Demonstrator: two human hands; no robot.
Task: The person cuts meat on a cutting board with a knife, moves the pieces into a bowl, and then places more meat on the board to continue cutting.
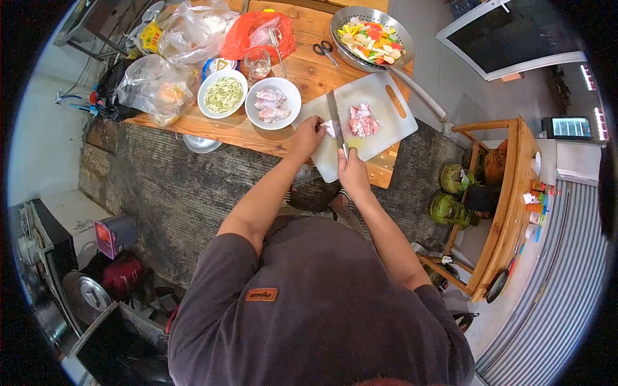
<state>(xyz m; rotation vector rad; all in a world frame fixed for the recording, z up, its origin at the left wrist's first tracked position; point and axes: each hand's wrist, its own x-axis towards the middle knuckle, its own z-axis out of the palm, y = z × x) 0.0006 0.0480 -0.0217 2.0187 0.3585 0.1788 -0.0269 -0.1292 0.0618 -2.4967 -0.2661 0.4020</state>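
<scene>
My right hand [353,172] is closed around the handle of a kitchen knife [335,118], whose long blade points away from me over the white cutting board [386,138]. Just left of the blade, the curled fingers of my left hand [309,136] hold a small piece of raw chicken [329,128] against the board. To the right of the knife lies a pile of cut raw chicken pieces [363,121]. A white bowl [295,110] with larger raw chicken parts [272,105] stands beyond my left hand. Beside it is another bowl [242,80] of shredded pale-green vegetable [223,95].
A perforated metal pan [404,33] of cut vegetables stands behind the board, its handle reaching right. Scissors [325,51], a glass [257,63], a red plastic bag [239,38] and clear bags [154,83] occupy the wooden table [309,67]. Green gas cylinders [449,209] stand right.
</scene>
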